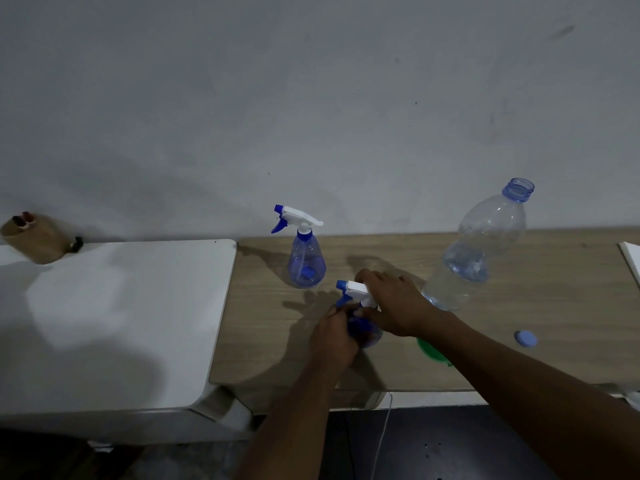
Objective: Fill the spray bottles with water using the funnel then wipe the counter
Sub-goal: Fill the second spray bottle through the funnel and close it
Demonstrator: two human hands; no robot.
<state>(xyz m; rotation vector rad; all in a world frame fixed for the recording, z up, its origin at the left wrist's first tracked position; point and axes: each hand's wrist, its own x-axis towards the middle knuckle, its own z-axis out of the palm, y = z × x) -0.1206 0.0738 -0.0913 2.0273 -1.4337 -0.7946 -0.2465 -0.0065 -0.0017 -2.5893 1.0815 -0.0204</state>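
Step in hand, as I read it: working the trigger head [358, 291] at the neck of the near spray btl [363, 329], lower centre of frame. It's being twisted off for filling or back on after; can't tell which. L hand [334, 336] has fingers curled round the btl's blue body, steadying it on the wood counter [554, 306]. R hand [394, 303] grips the white trigger head from above, fingers wrapped over it, thumb down by the neck.

Far spray btl [306, 252] stands upright just behind, centre frame, head on, untouched. Big water btl [485, 247] stands right of centre, uncapped; its blue cap [525, 339] lies apart, lower right. Green funnel [433, 351] lies on the counter, partly hidden under the R forearm, in no neck.

Next move, prob: if the head comes off, set it aside, seat funnel in the neck, then pour w/ one hand while the other holds the btl. Water level in either spray btl: too dim to tell.
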